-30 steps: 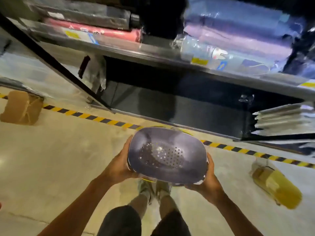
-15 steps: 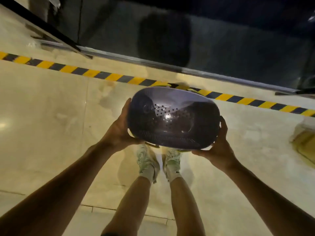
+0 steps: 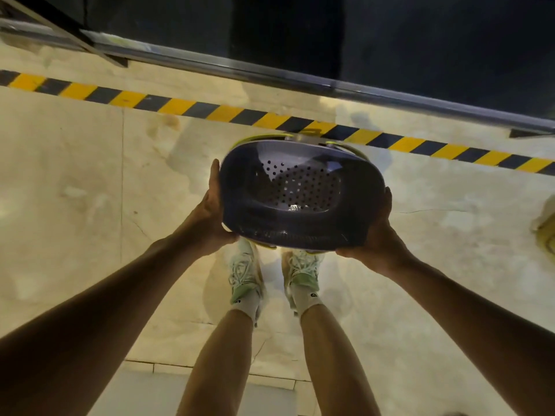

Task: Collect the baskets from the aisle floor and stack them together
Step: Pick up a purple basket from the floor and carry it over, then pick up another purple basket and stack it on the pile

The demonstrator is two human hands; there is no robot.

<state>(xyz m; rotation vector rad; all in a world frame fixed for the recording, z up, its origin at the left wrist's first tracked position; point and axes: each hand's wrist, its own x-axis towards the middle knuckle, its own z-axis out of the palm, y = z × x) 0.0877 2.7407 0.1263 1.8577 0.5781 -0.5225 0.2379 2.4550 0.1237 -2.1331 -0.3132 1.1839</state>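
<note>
We've tipped our view further down than half a second ago: the shelving with its stock is out of frame, and the basket (image 3: 301, 199) now sits lower, over our shoes (image 3: 244, 273), arms stretched out further. It reads as the basket being lowered toward the floor, probably to set it down or drop it onto another; we can't confirm which, no receiving basket is visible directly under it.

Grip: left hand (image 3: 211, 217) clasps the left end of the basket, fingers straight up along the wall, thumb hidden beneath. Right hand (image 3: 377, 235) cups the right end, fingers wrapped round the far side. Both clamped on the basket, held in the air, base facing us, tilted.

Basket is dark with a perforated base. A yellow-green rim peeks out along its far edge and under its near edge; could be a second basket nested with it or just trim, can't tell.

Count:
- baskets in hand: one certain, maybe two
- yellow thing at the right edge of frame (image 3: 548, 232): one, mostly cut off, possibly another basket on the floor
- hazard-tape stripes (image 3: 186, 107) on the floor: one line
- shoes: two
</note>
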